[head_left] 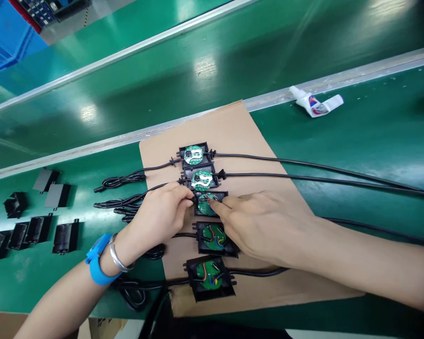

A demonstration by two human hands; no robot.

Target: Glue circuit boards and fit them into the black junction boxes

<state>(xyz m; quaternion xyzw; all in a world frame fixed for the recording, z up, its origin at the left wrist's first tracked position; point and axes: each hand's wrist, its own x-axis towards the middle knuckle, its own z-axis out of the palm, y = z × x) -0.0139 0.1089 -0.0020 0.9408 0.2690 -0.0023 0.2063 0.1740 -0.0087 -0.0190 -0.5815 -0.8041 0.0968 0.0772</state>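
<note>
A black plastic housing [223, 194] with a round green circuit board [205, 207] in it lies under my hands, midway along a column of similar housings. At its left end my left hand [167, 209] is closed in a pinch on a black cable, close to the housing wall. My right hand [254, 223] reaches over from the right, its index fingertip touching the board beside a red wire. The other right fingers are bent, and what they hold is hidden. Above sit two housings with boards [193, 154] showing white patches; below are two with coloured wires [212, 275].
A cardboard sheet [233, 125] lies under the housings on the green bench. Black cables [325, 181] run off right; coiled leads [123, 180] lie left. Several loose black cases [65, 237] stand farther left. A crumpled white tube [316, 102] rests near the metal rail [268, 100].
</note>
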